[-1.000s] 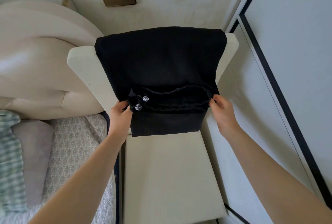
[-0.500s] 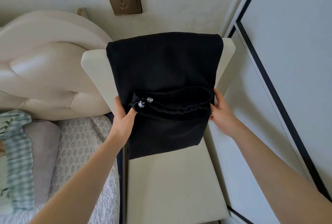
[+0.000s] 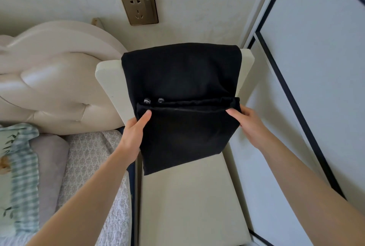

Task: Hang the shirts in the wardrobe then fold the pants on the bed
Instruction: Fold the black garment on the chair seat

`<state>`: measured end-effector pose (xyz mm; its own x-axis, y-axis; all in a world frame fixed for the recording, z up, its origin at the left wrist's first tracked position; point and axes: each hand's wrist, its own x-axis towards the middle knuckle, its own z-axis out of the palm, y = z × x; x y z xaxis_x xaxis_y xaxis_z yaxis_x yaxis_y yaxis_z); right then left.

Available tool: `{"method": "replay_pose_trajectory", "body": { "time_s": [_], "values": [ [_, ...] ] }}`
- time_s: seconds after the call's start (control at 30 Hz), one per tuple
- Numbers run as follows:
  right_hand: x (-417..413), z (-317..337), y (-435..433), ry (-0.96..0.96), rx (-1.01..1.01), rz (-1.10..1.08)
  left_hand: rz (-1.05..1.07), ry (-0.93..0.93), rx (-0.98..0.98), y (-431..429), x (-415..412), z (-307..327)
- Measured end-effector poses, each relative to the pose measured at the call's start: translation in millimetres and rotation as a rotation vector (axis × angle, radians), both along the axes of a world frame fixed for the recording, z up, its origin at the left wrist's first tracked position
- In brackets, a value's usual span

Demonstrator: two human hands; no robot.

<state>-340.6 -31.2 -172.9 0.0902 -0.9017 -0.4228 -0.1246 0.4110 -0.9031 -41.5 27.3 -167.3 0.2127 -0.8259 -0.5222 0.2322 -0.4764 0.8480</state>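
Folded black pants [image 3: 183, 79] lying across the far edge of the cream bench [image 3: 187, 202]. Left hand [image 3: 136, 129] and right hand [image 3: 246, 123], arms outstretched, each pinch one side of the upper fold.

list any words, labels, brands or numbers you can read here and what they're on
None: no word, number or brand can be read in this view.
The gold wall socket shows only plug holes and a switch, no legible marking.
The black pants show no label or print.
The bed sheet carries a woven pattern only, no text.
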Motion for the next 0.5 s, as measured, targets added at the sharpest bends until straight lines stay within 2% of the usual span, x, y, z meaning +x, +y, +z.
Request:
{"method": "replay_pose_trajectory", "body": {
  "time_s": [0.23, 0.37, 0.5],
  "values": [
    [3.3, 29.3, 30.6, -0.170, 0.041, -0.071, -0.113, 0.167, 0.028, 25.1, -4.4, 26.2],
    [5.0, 58.5, 50.3, -0.293, 0.149, -0.083, -0.130, 0.145, 0.057, 40.9, -3.2, 57.1],
    [9.7, 93.8, 72.9, -0.312, 0.233, -0.067, -0.130, 0.109, 0.047, 59.6, -1.9, 87.2]
  ]
}}
